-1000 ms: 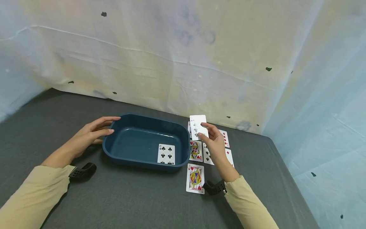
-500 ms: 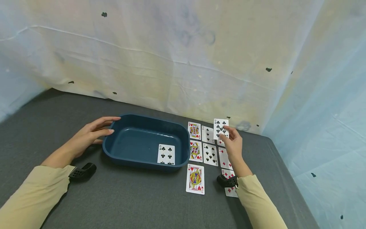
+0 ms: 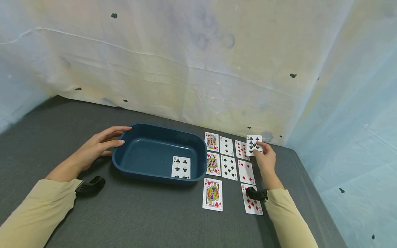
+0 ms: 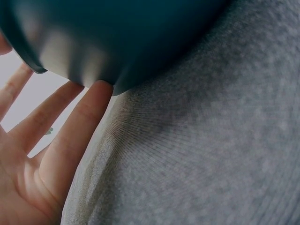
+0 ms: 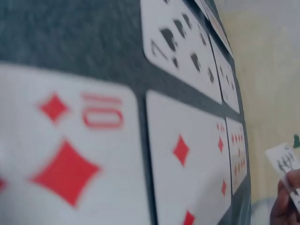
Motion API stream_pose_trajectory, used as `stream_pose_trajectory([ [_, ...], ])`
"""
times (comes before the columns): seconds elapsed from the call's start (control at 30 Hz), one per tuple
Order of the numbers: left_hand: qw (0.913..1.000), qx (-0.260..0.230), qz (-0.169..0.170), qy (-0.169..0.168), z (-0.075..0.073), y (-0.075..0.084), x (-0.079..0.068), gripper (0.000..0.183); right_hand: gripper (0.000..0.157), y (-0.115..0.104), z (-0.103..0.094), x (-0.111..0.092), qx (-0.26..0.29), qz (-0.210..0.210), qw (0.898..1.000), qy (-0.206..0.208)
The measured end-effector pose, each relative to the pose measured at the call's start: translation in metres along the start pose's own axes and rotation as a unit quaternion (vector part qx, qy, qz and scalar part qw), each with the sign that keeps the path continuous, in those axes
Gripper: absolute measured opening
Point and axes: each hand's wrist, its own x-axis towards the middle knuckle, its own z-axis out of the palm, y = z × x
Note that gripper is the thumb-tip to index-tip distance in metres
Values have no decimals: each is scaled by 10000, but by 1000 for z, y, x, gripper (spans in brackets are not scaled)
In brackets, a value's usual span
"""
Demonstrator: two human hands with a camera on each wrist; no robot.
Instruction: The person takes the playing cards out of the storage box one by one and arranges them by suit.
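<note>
In the head view my right hand [image 3: 266,160] pinches a nine of clubs [image 3: 254,144] between thumb and fingers. The card is up off the table at the far right, overlapping the edge of a diamond card [image 3: 241,150]. My left hand [image 3: 98,146] touches the left end of a dark blue bin [image 3: 158,175]; the left wrist view has its straight fingers [image 4: 79,133] against the outer wall. Inside the bin a six of clubs [image 3: 181,167] leans at the right front, its lower edge hidden by the rim.
Right of the bin lie a king [image 3: 211,141], queen [image 3: 213,164] and jack of hearts [image 3: 212,194]. Beside them are a five [image 3: 226,146] and seven of spades [image 3: 229,167], then a four [image 3: 246,171] and ten of diamonds [image 3: 253,203]. A cloth wall [image 3: 186,69] stands behind.
My right hand has carried the nine of clubs rightward, from over the hearts column past the diamonds column, and lowered it slightly. The left hand and bin stay put.
</note>
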Motion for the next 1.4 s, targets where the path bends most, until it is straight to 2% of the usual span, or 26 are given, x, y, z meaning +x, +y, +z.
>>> stream_pose_trajectory([
  [0.27,10000,45,-84,12,1,-1,-1,57,45,10,-12,8,-754,395,9960,-287],
  [0.53,10000,30,-35,22,1,-1,0,56,46,15,-19,12,-1253,481,9888,-658],
  [0.7,10000,-16,9,5,0,-2,0,56,43,19,-20,15,-1890,338,9772,-907],
  [0.87,10000,4,-4,-14,0,-2,-1,56,41,23,-19,17,-2316,106,9680,-962],
  [1.13,10000,17,-21,-20,0,-1,0,56,42,23,-19,15,-2309,-126,9682,-950],
  [1.3,10000,70,-38,-16,0,-3,1,56,41,14,-15,10,-1769,-210,9825,-553],
  [1.4,9999,98,-42,-10,0,-3,1,57,38,3,-7,5,-1267,-25,9916,-255],
])
